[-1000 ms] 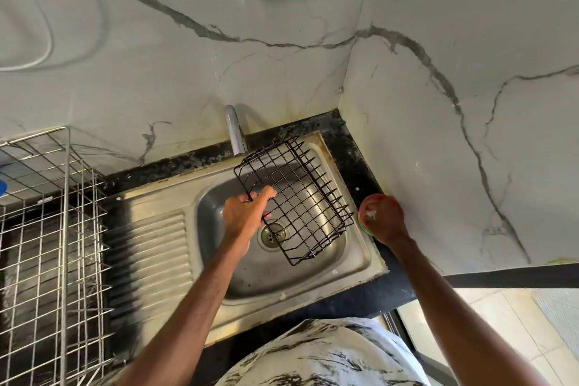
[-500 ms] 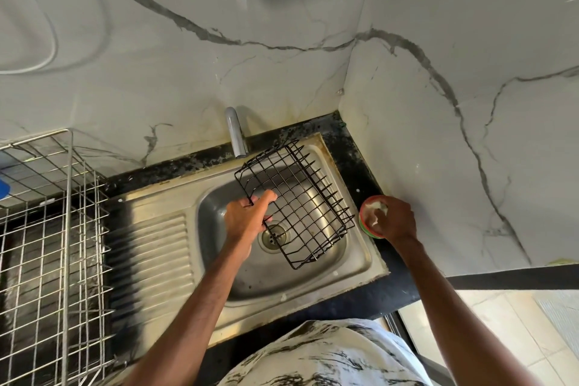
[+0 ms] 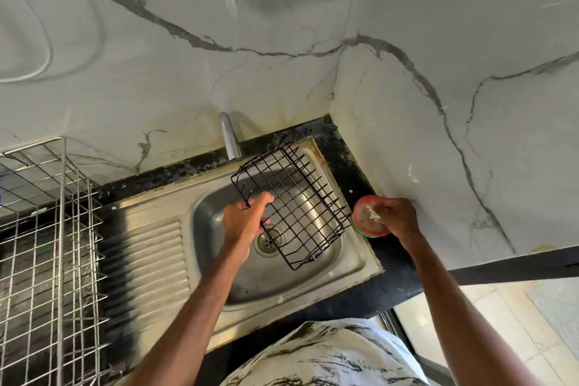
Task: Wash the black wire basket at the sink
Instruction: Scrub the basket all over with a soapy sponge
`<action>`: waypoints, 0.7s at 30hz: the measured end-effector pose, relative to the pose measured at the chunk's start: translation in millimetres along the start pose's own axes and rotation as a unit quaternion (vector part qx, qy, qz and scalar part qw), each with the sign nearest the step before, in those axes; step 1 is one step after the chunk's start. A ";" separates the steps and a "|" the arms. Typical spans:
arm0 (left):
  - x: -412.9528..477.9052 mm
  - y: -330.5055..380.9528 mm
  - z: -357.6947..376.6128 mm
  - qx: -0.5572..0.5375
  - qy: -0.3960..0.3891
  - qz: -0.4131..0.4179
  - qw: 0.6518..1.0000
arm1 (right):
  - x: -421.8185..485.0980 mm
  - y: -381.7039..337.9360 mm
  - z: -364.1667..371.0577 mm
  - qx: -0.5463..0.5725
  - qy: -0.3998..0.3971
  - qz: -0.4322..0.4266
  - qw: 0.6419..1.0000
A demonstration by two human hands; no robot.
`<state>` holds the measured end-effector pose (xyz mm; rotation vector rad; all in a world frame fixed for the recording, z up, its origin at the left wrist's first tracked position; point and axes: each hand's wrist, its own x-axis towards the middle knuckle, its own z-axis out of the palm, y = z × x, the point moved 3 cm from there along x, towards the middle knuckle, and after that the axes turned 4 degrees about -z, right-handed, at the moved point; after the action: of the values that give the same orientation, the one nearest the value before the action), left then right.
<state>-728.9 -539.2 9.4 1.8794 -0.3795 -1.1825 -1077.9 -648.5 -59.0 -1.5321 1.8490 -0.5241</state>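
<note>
My left hand grips the near left rim of the black wire basket, holding it tilted over the steel sink bowl, above the drain. My right hand is at a round red and green tub of whitish dish soap on the black counter by the right wall. Its fingertips pinch a small pale scrap over the soap. The tap spout stands just behind the basket, with no water visible.
A tall silver wire dish rack stands at the left, next to the ribbed drainboard. Marble-look walls meet in a corner close behind and to the right of the sink. The black counter edge ends at the right above floor tiles.
My right hand shifted from covering the soap tub to its right side, fingers now dipping into it. The left hand keeps the basket in nearly the same place.
</note>
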 end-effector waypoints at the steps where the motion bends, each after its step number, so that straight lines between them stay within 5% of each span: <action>1: 0.2 -0.3 -0.1 0.002 0.000 0.001 1.000 | -1.2 -2.4 -0.4 -0.010 0.000 -0.011 1.000; 21: -5.6 0.7 1.1 0.014 -0.002 -0.003 1.000 | -36.8 -48.6 -36.4 0.027 0.077 -0.129 0.988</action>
<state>-732.5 -536.6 13.1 1.9034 -0.3940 -1.1913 -1066.7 -628.0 8.1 -1.7465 1.7420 -0.8258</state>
